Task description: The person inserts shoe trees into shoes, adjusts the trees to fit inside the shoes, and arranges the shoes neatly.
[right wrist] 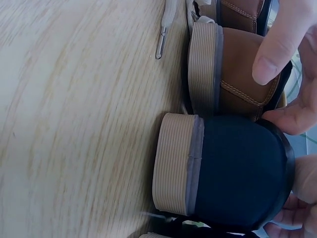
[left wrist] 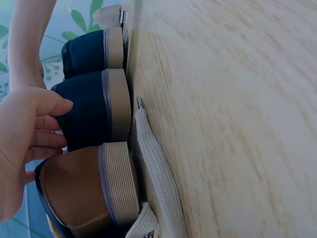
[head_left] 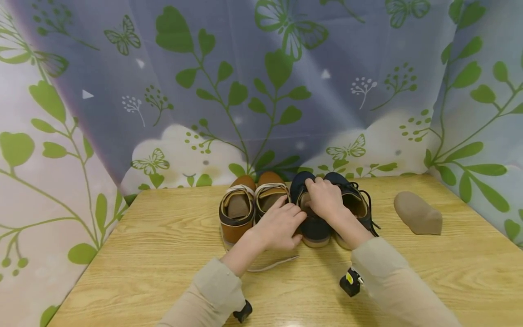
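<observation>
Two navy lace-up shoes (head_left: 316, 231) stand side by side, heels toward me, beside two brown shoes (head_left: 237, 234) with pale laces. My right hand (head_left: 327, 200) is bent over the opening of the left navy shoe, fingers curled around a brownish shoe insert (head_left: 303, 200) inside; its fingertips are mostly hidden. My left hand (head_left: 278, 227) hovers over the right brown shoe, its fingertips touching the navy shoe's heel collar. In the left wrist view the left thumb (left wrist: 59, 105) lies near the navy heel.
A loose beige shoe insert (head_left: 416, 213) lies on the wooden table (head_left: 163, 272) to the right. A pale shoelace (head_left: 273, 263) trails behind the brown shoes. The patterned cloth backdrop (head_left: 245, 91) rises at the table's far edge.
</observation>
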`<state>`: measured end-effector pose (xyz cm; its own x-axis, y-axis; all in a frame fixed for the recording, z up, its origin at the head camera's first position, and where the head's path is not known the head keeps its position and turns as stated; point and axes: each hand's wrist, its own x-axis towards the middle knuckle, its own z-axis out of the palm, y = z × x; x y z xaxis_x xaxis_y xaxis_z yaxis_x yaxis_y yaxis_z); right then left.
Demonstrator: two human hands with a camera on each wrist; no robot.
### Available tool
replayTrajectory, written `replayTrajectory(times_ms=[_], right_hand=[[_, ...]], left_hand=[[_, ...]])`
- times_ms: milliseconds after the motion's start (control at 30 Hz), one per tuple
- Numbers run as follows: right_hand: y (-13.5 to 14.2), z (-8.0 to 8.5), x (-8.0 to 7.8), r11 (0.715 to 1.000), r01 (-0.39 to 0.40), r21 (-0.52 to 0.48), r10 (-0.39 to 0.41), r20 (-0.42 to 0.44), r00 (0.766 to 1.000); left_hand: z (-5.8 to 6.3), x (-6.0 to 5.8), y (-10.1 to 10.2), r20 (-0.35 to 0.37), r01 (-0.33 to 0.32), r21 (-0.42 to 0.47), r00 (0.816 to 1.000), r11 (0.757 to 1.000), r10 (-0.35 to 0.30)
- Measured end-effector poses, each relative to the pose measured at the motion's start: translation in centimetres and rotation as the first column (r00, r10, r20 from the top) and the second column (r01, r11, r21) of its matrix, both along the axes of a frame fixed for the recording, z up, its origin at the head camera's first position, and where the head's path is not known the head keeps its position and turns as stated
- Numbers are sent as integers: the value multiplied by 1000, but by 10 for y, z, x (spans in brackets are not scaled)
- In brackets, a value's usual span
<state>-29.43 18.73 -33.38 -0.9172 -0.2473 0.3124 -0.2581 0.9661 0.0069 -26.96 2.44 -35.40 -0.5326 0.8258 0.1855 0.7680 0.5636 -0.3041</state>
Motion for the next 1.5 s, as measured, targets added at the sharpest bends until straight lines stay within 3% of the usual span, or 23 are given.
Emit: replayTrajectory(times_ms=[467,667,900,1100,1333,1500], right_hand=[[1,-1,-1,999,-21,35,21,1,1000],[12,0,4,997,-61,-40,63,41,997],[26,14,12,992,-79,-103,92,128,988],[42,25,21,986,-66,-152,87,132,987],[61,28,29,978,-61,-198,89,137,987],[73,32,35,984,-40,-176,60,111,992]], left_hand=[[0,1,1,-1,-6,2,1000,1000,6],[-4,2,2,-7,-16,9,1000,1000,16],[-3,4,5,-41,-45,41,998,998,47],[-5,8,11,-28,-77,68,996,995,79],[-4,8,20,-41,-44,97,998,994,48],[0,7,26,-25,-48,102,998,994,51]])
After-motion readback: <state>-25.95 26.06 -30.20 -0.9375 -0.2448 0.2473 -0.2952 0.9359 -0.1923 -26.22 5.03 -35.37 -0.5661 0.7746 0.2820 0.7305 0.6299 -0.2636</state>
